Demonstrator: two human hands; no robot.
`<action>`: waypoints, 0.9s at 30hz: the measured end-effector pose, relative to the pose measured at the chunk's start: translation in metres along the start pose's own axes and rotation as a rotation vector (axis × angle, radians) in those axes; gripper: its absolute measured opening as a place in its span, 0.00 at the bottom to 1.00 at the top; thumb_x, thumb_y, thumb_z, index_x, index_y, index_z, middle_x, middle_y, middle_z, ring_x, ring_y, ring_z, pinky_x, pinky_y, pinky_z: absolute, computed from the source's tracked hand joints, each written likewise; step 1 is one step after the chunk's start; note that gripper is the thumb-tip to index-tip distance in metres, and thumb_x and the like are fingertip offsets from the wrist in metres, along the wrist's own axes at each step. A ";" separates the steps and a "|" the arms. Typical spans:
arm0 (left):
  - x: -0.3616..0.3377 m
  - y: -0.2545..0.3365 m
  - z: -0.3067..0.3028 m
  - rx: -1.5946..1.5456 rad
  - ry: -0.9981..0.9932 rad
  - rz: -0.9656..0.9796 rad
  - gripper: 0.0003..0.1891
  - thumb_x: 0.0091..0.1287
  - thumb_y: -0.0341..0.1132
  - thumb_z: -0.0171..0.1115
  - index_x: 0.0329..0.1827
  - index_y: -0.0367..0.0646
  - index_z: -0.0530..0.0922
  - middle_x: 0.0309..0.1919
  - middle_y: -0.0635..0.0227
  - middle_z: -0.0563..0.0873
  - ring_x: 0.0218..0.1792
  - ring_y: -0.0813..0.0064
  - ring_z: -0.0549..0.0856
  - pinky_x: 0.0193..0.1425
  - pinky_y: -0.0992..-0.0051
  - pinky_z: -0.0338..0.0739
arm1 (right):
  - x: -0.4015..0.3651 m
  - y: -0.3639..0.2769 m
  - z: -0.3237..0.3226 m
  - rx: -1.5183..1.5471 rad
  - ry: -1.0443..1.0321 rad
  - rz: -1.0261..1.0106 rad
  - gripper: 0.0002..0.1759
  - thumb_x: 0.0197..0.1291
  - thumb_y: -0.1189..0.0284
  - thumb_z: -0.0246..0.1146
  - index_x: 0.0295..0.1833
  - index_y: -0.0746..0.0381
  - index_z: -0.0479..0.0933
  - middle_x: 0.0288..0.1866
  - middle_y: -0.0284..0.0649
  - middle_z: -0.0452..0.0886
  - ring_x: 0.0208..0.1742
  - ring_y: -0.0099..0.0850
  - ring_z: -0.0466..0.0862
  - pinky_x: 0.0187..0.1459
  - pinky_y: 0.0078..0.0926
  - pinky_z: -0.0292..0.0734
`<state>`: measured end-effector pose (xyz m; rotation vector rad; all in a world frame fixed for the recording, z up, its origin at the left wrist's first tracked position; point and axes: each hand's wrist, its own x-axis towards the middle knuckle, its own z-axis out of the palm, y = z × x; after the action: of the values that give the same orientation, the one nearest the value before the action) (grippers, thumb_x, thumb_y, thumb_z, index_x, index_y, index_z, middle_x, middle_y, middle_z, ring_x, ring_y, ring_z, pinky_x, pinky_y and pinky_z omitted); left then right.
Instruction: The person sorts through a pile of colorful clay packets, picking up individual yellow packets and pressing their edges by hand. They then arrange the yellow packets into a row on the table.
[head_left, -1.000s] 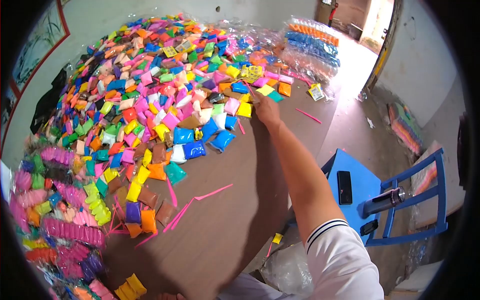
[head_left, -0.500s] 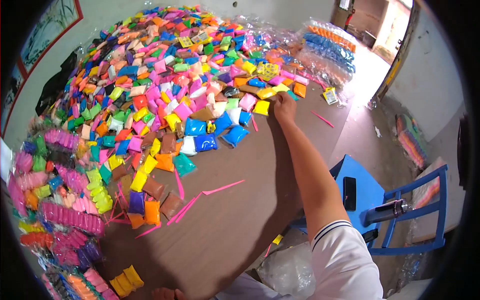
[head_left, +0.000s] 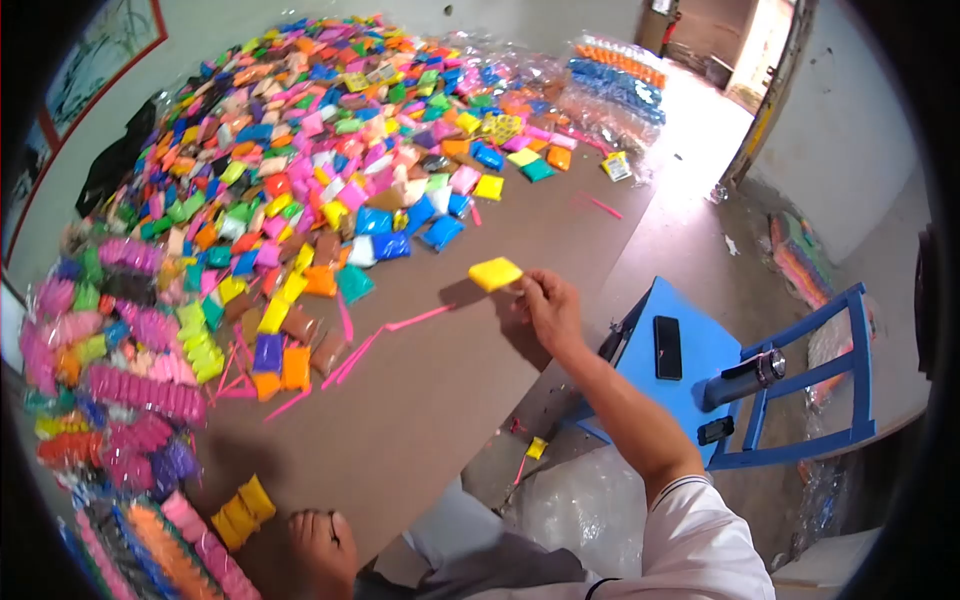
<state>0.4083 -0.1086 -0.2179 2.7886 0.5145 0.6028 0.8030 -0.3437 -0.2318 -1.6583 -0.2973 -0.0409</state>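
Fisheye view: daylight from the doorway (head_left: 760, 45) overexposes the floor (head_left: 700, 150); soft shadows; black vignetted, curved edges; periphery possibly blurred.

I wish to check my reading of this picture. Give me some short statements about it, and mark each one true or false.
1. The right hand holds a yellow packet. True.
2. The yellow packet lies flat on the brown table. False: it is lifted above the table, and its shadow falls beneath it.
3. A black phone lies on the blue chair. True.
4. The pile of packets is all one colour. False: it mixes pink, blue, yellow, orange, green and more.
5. The pink sticks lie on the chair. False: they lie on the table.
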 end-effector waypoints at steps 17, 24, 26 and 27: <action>-0.027 -0.019 -0.012 -1.108 0.100 -0.432 0.28 0.81 0.51 0.38 0.47 0.37 0.82 0.38 0.68 0.87 0.41 0.76 0.80 0.50 0.71 0.73 | -0.277 -0.064 0.173 -0.083 -0.529 -0.515 0.08 0.66 0.77 0.63 0.49 0.64 0.80 0.31 0.38 0.82 0.29 0.28 0.83 0.33 0.24 0.77; -0.036 -0.019 -0.002 -1.128 0.077 -0.423 0.25 0.80 0.48 0.42 0.47 0.36 0.81 0.38 0.62 0.86 0.40 0.69 0.82 0.49 0.69 0.74 | -0.238 -0.086 0.171 0.602 -0.900 0.470 0.25 0.72 0.56 0.61 0.61 0.66 0.76 0.38 0.31 0.83 0.35 0.18 0.79 0.34 0.16 0.74; -0.038 -0.017 0.003 -1.066 0.066 -0.400 0.23 0.79 0.46 0.44 0.46 0.35 0.81 0.37 0.59 0.85 0.40 0.65 0.82 0.48 0.67 0.74 | -0.224 -0.082 0.171 0.486 -1.036 0.439 0.24 0.71 0.56 0.62 0.59 0.66 0.77 0.37 0.30 0.82 0.34 0.17 0.78 0.33 0.15 0.73; -0.038 -0.017 0.004 -0.890 0.069 -0.331 0.21 0.78 0.45 0.46 0.44 0.35 0.80 0.36 0.57 0.84 0.40 0.60 0.81 0.47 0.64 0.73 | -0.220 -0.081 0.171 0.378 -1.173 0.404 0.23 0.70 0.56 0.63 0.57 0.65 0.78 0.36 0.30 0.82 0.33 0.15 0.78 0.32 0.14 0.72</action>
<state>0.3726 -0.1081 -0.2401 1.8086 0.5327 0.6445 0.5475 -0.2069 -0.2167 -1.1698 -0.7753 1.2452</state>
